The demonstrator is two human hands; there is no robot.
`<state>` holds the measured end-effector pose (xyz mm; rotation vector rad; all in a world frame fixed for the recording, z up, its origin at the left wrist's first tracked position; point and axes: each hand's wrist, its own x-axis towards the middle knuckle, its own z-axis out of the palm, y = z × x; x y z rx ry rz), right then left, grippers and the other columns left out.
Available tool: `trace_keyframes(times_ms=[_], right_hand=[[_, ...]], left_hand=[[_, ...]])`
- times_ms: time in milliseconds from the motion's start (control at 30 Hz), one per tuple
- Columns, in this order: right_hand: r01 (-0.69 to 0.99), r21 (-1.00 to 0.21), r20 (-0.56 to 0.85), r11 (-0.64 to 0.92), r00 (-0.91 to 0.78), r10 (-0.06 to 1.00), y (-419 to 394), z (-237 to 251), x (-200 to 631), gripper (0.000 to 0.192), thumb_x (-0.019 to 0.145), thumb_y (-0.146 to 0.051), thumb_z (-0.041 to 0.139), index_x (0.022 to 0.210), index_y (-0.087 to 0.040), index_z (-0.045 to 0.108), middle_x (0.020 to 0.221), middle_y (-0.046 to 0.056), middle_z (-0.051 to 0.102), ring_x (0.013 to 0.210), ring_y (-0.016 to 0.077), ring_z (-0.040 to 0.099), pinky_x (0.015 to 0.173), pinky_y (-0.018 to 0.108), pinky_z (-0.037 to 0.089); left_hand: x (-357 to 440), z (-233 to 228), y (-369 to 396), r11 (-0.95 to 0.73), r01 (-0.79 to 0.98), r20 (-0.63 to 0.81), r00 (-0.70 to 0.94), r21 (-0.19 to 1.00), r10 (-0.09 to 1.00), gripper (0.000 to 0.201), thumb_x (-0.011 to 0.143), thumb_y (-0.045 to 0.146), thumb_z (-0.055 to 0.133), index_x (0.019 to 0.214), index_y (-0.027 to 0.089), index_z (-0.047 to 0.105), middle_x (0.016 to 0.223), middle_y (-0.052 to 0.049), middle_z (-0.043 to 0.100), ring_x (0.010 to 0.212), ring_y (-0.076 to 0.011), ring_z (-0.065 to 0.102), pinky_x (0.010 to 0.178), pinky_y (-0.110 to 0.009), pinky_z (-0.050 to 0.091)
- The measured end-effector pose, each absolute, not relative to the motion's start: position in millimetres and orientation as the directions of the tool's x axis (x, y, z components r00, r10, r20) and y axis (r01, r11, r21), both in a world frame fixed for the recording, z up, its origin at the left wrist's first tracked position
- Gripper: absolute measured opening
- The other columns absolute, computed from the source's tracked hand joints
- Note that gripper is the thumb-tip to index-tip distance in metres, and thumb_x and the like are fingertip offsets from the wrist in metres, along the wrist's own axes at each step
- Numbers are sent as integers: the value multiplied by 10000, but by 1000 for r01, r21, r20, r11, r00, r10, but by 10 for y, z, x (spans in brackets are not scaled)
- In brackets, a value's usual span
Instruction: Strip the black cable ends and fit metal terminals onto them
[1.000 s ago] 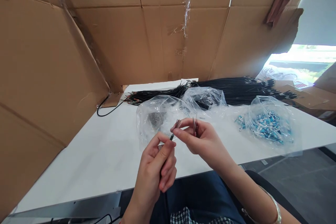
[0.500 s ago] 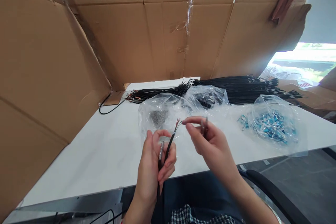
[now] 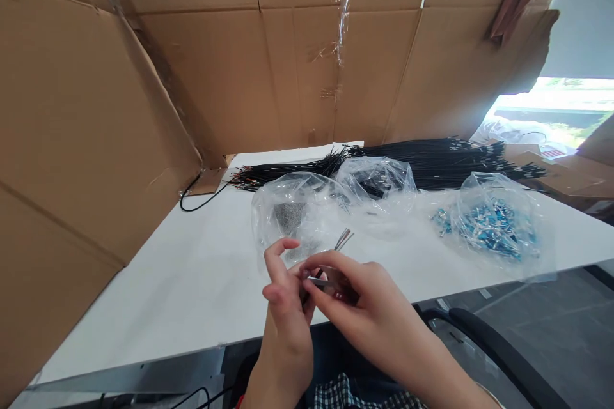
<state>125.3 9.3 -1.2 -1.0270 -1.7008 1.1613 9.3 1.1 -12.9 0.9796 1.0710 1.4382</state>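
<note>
two bare hands meet low in the centre of the view, just above the near edge of a white table point(image 3: 158, 294). the left hand point(image 3: 286, 326) shows its back, thumb and forefinger arched up and apart while the lower fingers curl around a thin black wire point(image 3: 330, 262). most of that wire is hidden behind the fingers; only a short stretch rises up and to the right of them, ending in a splayed tuft of bare strands point(image 3: 344, 239). the right hand point(image 3: 357, 307) crosses in from the right, its thumb and forefinger pinched shut on a small silvery metal piece point(image 3: 320, 282) right against the left fingertips. what that piece is cannot be made out, and whether it touches the wire is hidden by the fingers. a scrap of checked cloth point(image 3: 345, 393) shows at the bottom edge, cut off.

just beyond the fingertips lies a crumpled clear plastic bag point(image 3: 292, 204) with a grey heap of tiny parts inside, too small to identify. further right of the hands, well apart, another clear bag point(image 3: 494, 220) holds blue and silver pieces. behind both bags a long bundle of black wires point(image 3: 432, 163) lies across the table, partly covered by a third clear bag point(image 3: 378, 179). farthest back, tall cardboard sheets point(image 3: 215, 70) wall in the table.
</note>
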Motion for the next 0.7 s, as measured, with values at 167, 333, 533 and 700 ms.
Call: trace_keyframes(times_ms=[167,333,533,700], right_hand=[[125,-950,240,285,-289,927,151,-63,1233,75,912,-276,575,914,-219,624,669,-28,602,559,108,468,500,216,359],[179,-870,469,459,17,883,197,-30,1330,34,908,-242,591,879,-225,595,573,-76,454,501,82,382,461,188,317],[307,-795,595,523,231,769,287,91,1607,43,913,-242,589,873,-229,599,604,-74,445,503,73,374,460,184,309],[236,-857,513,458,308,801,382,91,1755,97,898,-299,599,865,-208,598,586,-76,377,497,81,314,443,206,266]], left_hand=[[22,-162,136,-8,-215,3,-23,977,1000,765,658,932,262,995,273,457,485,75,459,392,-104,308,427,-220,285],[-36,-196,262,-65,111,53,106,992,993,516,859,734,346,893,241,497,537,75,363,510,-117,297,482,-232,246],[-97,-192,336,-84,281,13,243,956,970,374,894,566,508,791,206,517,623,65,316,579,-110,276,520,-238,237],[-111,-150,297,-39,301,-109,458,953,882,433,971,497,388,742,181,575,522,74,317,472,-78,283,465,-216,234]])
